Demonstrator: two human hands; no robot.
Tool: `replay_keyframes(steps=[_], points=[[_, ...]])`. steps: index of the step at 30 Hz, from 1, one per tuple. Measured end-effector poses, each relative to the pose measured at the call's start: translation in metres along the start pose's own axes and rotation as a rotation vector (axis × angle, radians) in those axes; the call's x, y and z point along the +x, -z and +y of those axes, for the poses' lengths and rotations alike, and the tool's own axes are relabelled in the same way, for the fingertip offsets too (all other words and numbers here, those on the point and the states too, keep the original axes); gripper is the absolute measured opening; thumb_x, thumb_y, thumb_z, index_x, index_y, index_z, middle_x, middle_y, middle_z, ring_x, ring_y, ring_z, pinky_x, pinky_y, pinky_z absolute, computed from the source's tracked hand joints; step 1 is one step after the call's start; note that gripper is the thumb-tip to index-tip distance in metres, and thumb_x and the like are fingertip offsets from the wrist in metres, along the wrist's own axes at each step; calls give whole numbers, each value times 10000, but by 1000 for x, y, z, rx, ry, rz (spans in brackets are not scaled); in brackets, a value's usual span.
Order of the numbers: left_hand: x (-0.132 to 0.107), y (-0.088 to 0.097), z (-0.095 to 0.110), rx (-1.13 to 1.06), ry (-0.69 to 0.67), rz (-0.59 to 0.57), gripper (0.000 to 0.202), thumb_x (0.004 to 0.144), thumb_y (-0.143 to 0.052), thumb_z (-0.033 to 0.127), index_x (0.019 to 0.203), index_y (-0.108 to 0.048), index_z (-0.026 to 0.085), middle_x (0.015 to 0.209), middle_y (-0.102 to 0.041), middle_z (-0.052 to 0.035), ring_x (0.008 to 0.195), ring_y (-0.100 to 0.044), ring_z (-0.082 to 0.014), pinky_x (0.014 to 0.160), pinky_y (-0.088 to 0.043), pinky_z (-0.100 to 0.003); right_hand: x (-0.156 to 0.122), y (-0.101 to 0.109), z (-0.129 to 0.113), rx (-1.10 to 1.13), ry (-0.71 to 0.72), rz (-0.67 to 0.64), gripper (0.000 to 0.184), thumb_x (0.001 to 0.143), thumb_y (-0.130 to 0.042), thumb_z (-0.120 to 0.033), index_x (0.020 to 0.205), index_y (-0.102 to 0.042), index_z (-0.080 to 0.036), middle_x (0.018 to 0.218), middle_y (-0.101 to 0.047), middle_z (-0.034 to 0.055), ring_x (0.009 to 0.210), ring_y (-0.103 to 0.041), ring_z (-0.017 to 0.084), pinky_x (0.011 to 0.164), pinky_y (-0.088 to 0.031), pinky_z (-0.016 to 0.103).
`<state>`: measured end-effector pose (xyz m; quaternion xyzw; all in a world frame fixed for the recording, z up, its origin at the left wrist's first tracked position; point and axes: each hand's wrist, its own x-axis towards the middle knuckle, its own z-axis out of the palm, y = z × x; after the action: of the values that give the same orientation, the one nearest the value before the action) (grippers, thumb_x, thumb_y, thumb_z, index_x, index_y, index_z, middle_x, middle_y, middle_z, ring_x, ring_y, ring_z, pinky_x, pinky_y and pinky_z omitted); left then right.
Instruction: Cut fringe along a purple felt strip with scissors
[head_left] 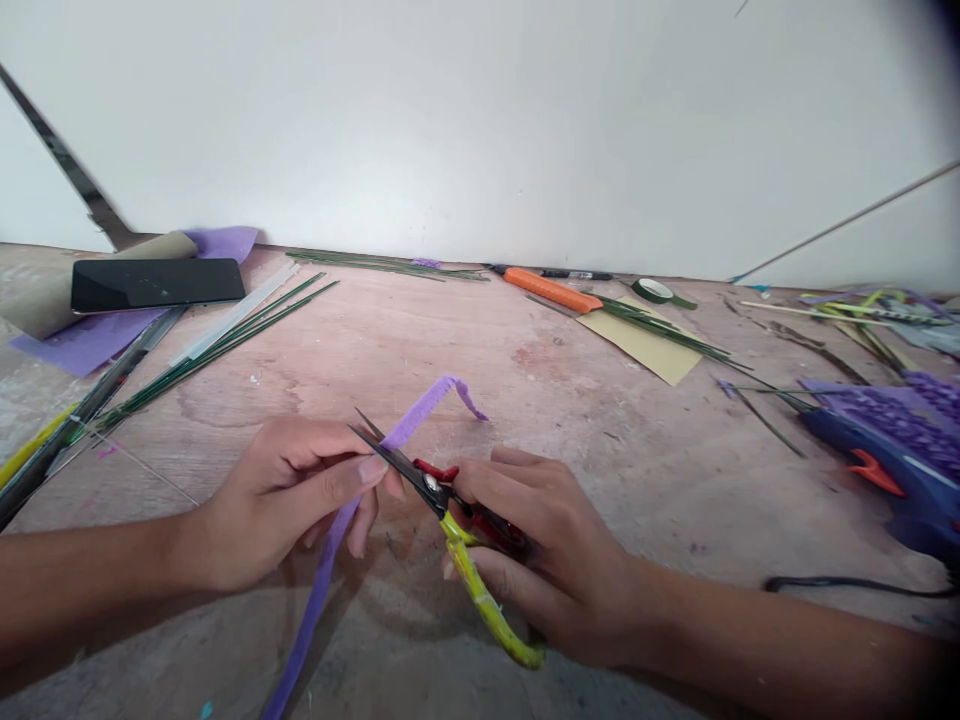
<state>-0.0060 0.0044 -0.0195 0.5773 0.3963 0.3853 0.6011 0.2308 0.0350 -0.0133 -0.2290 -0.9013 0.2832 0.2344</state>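
Observation:
A long purple strip (319,590), of paper or felt, is pinched between the thumb and fingers of my left hand (292,495). One end hangs down toward the bottom edge; the other arches up and to the right, and its edge there looks finely fringed. My right hand (551,540) is closed round the yellow and red handles of a pair of scissors (431,485). Their dark blades are slightly parted and lie across the strip, right beside my left thumb tip. Part of the red handle is hidden by my right fingers.
A phone (157,283) lies on a cardboard roll (37,300) and purple sheets at left, near green wires (225,345). Further back are an orange cutter (551,290), a yellowish card (645,345) and green tape (652,290). A blue glue gun (877,470) with a cord lies at right.

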Motion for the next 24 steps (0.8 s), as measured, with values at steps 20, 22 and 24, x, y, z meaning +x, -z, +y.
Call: replay_keyframes(steps=[20, 22, 24], points=[[-2, -1, 3, -42, 61, -30, 307, 959, -535, 389, 864, -682, 136, 581, -662, -2, 415, -453, -45, 382, -329, -115, -1, -1, 1, 8, -34, 10, 235, 907, -537, -288, 742, -396, -200, 648, -438, -40, 584, -366, 119, 583, -243, 264], [-2, -1, 2, -46, 47, -12, 311, 961, -529, 392, 847, -668, 138, 582, -653, 2, 411, -441, -45, 378, -316, -120, 0, 0, 0, -3, -43, 7, 231, 892, -539, -289, 737, -392, -199, 645, -435, -39, 580, -361, 119, 579, -241, 266], [-1, -1, 1, -43, 37, -4, 307, 964, -525, 385, 833, -659, 142, 579, -644, 8, 402, -434, -45, 372, -310, -126, 0, 0, -1, -3, -45, -6, 237, 881, -540, -296, 730, -385, -199, 642, -439, -40, 572, -352, 117, 576, -242, 268]])
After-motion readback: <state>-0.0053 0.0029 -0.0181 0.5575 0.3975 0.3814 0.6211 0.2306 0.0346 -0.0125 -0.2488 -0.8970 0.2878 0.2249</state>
